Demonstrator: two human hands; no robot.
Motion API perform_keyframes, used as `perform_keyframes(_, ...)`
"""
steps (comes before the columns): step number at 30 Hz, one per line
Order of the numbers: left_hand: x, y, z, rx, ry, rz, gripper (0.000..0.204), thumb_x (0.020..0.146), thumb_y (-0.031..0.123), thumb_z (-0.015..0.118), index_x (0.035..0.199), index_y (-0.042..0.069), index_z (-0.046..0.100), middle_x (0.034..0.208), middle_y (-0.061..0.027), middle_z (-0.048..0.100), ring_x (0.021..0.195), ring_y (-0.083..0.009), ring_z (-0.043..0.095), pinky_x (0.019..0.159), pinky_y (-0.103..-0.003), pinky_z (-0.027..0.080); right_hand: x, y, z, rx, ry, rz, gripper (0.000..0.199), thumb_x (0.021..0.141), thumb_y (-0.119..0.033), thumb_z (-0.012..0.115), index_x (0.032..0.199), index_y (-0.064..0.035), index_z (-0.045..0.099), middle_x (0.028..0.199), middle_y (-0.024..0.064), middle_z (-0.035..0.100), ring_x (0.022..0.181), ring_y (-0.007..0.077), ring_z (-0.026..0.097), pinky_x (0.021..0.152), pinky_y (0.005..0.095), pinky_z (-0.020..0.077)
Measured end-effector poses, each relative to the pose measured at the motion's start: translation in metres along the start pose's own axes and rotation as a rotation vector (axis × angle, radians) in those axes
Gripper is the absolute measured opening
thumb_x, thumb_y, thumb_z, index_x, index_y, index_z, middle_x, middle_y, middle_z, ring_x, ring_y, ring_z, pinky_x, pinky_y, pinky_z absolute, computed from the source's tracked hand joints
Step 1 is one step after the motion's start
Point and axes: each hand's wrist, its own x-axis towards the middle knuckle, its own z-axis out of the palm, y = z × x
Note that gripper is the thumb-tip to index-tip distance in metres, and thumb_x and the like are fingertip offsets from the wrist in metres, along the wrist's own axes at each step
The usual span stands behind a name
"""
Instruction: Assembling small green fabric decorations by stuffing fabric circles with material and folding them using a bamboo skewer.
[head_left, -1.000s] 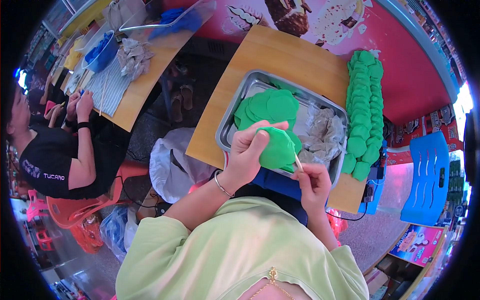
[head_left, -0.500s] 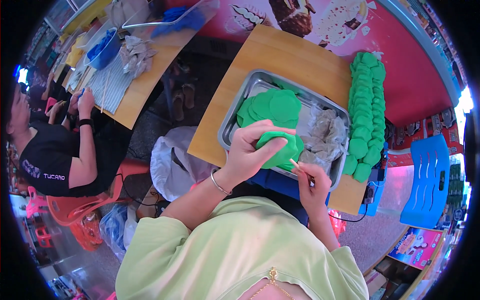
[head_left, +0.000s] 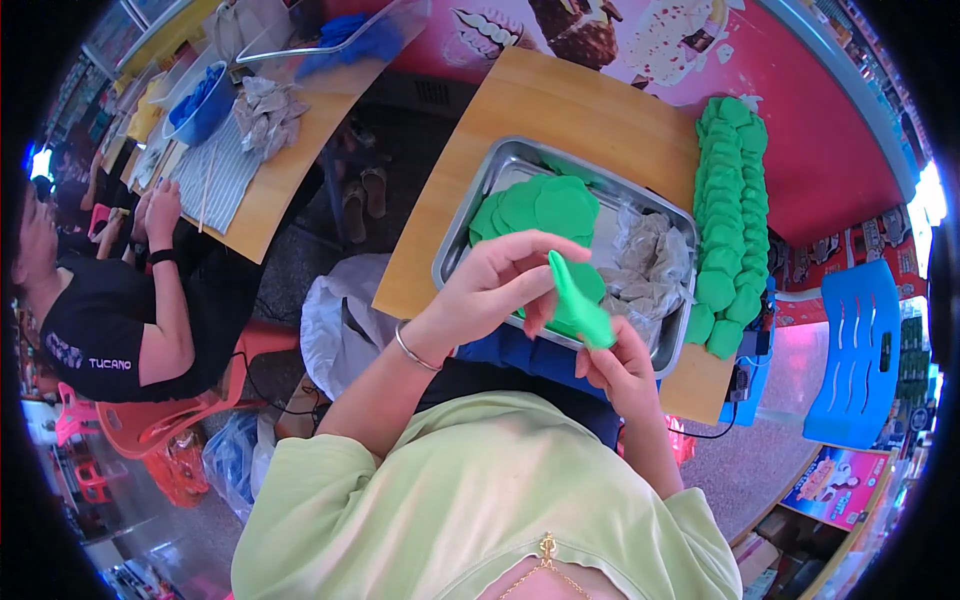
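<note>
Green piece (head_left: pixel 582 308): seemingly mid-shaping, held folded over the near edge of the metal tray (head_left: pixel 468 213) on the desk (head_left: pixel 600 110).
Left hand (head_left: pixel 500 283): loosely curled by the piece's upper end; cannot tell whether gripping.
Right hand (head_left: pixel 622 370): pinching the lower end.
Next fold: likely calling for light, steady pressure.

1. The pale-brown, wood-grained rectangular table (head_left: pixel 540 95) stands against a pink-and-red wall (head_left: pixel 820 170).
2. Directly on it lies a shallow, rectangular, silvery metal tray (head_left: pixel 474 195).
3. In the tray, a pile of thin, flat, bright-green rounded pieces (head_left: pixel 540 205) lies left of a crumpled, greyish plastic bundle (head_left: pixel 645 262).
4. Right of the tray, long rows of bulging green rounded pieces (head_left: pixel 720 205) lie side by side.
</note>
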Motion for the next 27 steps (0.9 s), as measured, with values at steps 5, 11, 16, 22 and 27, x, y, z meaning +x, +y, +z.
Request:
perform_keyframes(5, 0.010, -0.017, -0.005, 0.295, 0.153, 0.366, 0.013, 0.085, 0.002, 0.061, 0.098, 0.000, 0.062, 0.086, -0.0029, 0.053, 0.073, -0.0053, 0.051, 0.057, -0.017, 0.043, 0.000, 0.001, 0.001, 0.044, 0.010, 0.054, 0.012, 0.091, -0.009, 0.051, 0.101, -0.0021, 0.051, 0.075, 0.0054, 0.058, 0.058, 0.0061, 0.047, 0.050, 0.0187, 0.0350)
perform_keyframes(11, 0.007, -0.018, -0.004, 0.109, 0.036, 0.279, 0.009, 0.081, -0.002, 0.064, 0.090, -0.001, 0.063, 0.084, -0.0018, 0.053, 0.074, -0.0054, 0.051, 0.061, -0.018, 0.041, 0.001, 0.006, 0.002, -0.226, 0.136, -0.226, 0.007, 0.087, 0.000, 0.055, 0.094, 0.0002, 0.054, 0.078, 0.0064, 0.055, 0.067, 0.0110, 0.055, 0.063, 0.0234, 0.0460)
perform_keyframes(16, 0.005, -0.021, 0.001, 0.123, 0.091, 0.260, 0.008, 0.080, -0.002, 0.066, 0.087, -0.004, 0.064, 0.084, -0.0019, 0.054, 0.073, -0.0049, 0.051, 0.061, -0.018, 0.041, -0.001, 0.014, -0.011, 0.002, 0.070, -0.248, 0.010, 0.085, 0.004, 0.054, 0.095, 0.0018, 0.055, 0.079, 0.0067, 0.057, 0.067, 0.0114, 0.056, 0.062, 0.0233, 0.0458)
perform_keyframes(22, 0.004, -0.013, 0.003, 0.176, 0.102, 0.222, 0.012, 0.080, -0.001, 0.066, 0.092, -0.004, 0.065, 0.084, -0.0007, 0.053, 0.072, -0.0033, 0.049, 0.058, -0.017, 0.038, 0.005, 0.017, -0.004, -0.318, 0.203, -0.384, 0.012, 0.083, 0.008, 0.055, 0.093, 0.0017, 0.056, 0.077, 0.0069, 0.058, 0.069, 0.0113, 0.057, 0.061, 0.0231, 0.0451)
perform_keyframes(27, 0.001, -0.014, 0.004, 0.231, 0.093, 0.194, 0.012, 0.081, -0.001, 0.066, 0.093, -0.003, 0.066, 0.084, 0.0006, 0.052, 0.071, -0.0022, 0.048, 0.057, -0.016, 0.037, 0.003, 0.009, -0.004, -0.157, 0.159, -0.289, 0.013, 0.083, 0.008, 0.055, 0.094, 0.0014, 0.056, 0.077, 0.0069, 0.058, 0.068, 0.0118, 0.057, 0.061, 0.0237, 0.0456)
